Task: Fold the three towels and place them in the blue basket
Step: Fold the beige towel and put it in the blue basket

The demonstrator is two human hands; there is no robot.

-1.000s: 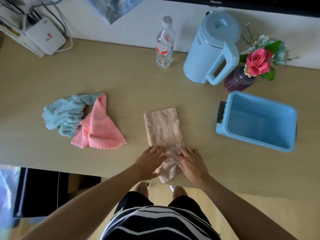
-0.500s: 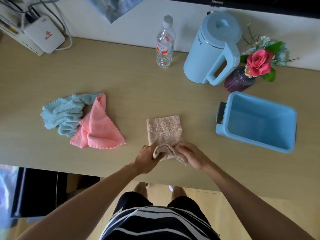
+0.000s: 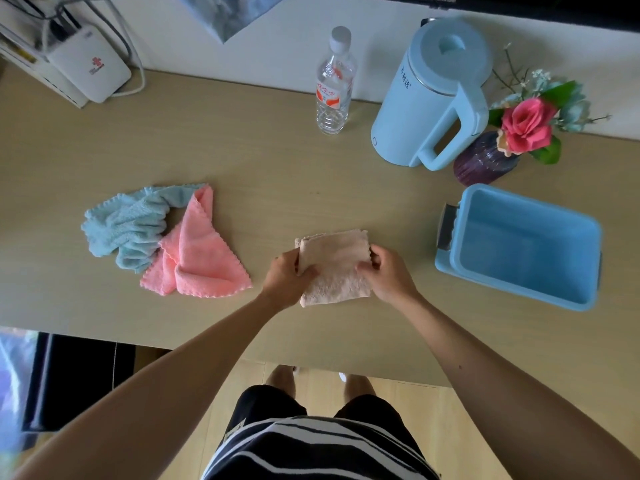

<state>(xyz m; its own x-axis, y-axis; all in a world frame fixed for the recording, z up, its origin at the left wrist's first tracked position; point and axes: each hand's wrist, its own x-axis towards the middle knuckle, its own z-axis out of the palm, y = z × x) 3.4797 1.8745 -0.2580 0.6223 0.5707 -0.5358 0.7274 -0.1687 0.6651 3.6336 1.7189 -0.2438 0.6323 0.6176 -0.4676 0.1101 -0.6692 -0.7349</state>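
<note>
- Now the beige towel [image 3: 334, 265] lies near the front edge of the table [image 3: 242, 150], doubled into a compact square; half a second ago the near end was only lifted in a roll, and a second ago the towel was a long strip pressed flat.
- Both hands grip it: the left hand [image 3: 287, 275] pinches the left edge with thumb on top, and the right hand [image 3: 388, 271] pinches the right edge the same way.
- By my judgement that fold is the last this towel needs, so the first of three is about ready for the blue basket [image 3: 519, 244].
- That basket sits empty at the right side of the table, well apart from the hands, open side up.
- At the left side, the pink towel [image 3: 197, 258] and the light blue towel [image 3: 128, 223] lie crumpled and touching, the pink one overlapping the blue; neither is folded.
- Along the back edge stand a water bottle [image 3: 334, 88], a blue kettle [image 3: 433, 91] and a purple vase [image 3: 485, 157] of flowers, the vase just beside the basket's far corner.
- Nothing lies between towel and basket, so the way looks open; only the vase could be knocked if the carry swings far back.
</note>
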